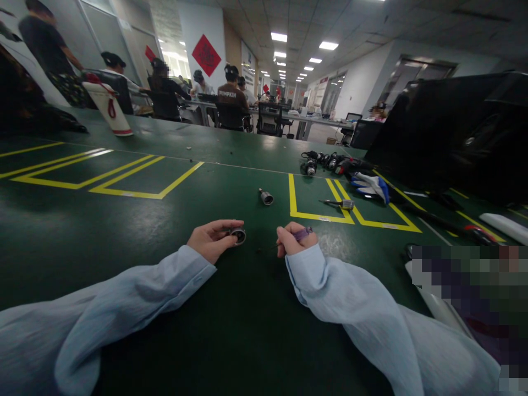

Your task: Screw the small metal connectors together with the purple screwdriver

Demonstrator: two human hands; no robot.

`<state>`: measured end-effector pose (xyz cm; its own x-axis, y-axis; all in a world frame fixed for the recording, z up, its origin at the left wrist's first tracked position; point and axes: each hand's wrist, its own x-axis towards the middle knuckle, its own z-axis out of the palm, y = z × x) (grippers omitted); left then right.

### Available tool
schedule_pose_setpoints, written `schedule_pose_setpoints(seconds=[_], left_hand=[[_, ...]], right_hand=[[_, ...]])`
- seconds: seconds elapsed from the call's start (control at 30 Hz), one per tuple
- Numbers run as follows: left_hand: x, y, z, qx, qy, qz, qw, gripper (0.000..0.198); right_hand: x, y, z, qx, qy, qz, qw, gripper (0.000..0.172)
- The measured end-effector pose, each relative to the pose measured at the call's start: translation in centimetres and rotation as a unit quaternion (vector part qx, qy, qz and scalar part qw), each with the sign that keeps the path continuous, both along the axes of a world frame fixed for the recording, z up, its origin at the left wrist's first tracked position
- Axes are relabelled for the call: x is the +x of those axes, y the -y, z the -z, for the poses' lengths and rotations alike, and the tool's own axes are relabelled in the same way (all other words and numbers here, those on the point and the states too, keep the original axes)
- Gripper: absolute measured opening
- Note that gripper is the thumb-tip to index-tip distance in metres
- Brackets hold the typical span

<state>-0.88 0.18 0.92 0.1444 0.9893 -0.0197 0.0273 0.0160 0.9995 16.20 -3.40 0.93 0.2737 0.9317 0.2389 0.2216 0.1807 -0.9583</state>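
My left hand (212,239) is closed around a small round metal cup-shaped part (238,237), its open end turned to the right. A screwdriver with a clear purple handle (303,234) is gripped in my right hand (292,240); its thin shaft points left and down toward the table. The two hands are apart, just above the green tabletop (256,308). Beyond them lies a second cup-shaped metal part (266,197) with a narrow stem. Another screwdriver (344,204) rests farther right across yellow tape lines.
Small dark motor-like parts (311,165) with cables are grouped behind, beside a blue-and-white glove (371,187). A large dark monitor (449,132) stands at the right. A white cup (109,107) is far left. People sit at desks in the background.
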Motion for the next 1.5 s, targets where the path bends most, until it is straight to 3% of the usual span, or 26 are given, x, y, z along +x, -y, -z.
schedule_pose_setpoints(seconds=[0.17,0.77,1.03,1.3,1.5], left_hand=[[1.0,0.4,-0.2,-0.029,0.073,0.025,0.997,0.038],[1.7,0.8,0.0,-0.04,0.075,0.034,0.996,0.039],[1.3,0.3,-0.2,-0.002,0.023,0.03,0.999,0.04],[1.6,0.3,0.0,0.002,0.058,0.023,0.998,0.042],[1.7,0.7,-0.8,0.004,0.052,0.032,0.998,0.044]], right_hand=[[-0.3,0.0,0.1,0.01,0.015,0.019,1.0,0.029],[-1.0,-0.2,0.6,0.0,0.046,0.0,0.999,0.028],[-0.3,0.8,-0.2,0.108,-0.046,-0.022,0.993,0.031],[-0.8,1.7,-0.7,0.21,0.136,-0.021,0.968,0.021],[-0.7,1.5,-0.9,0.251,0.192,-0.039,0.948,0.018]])
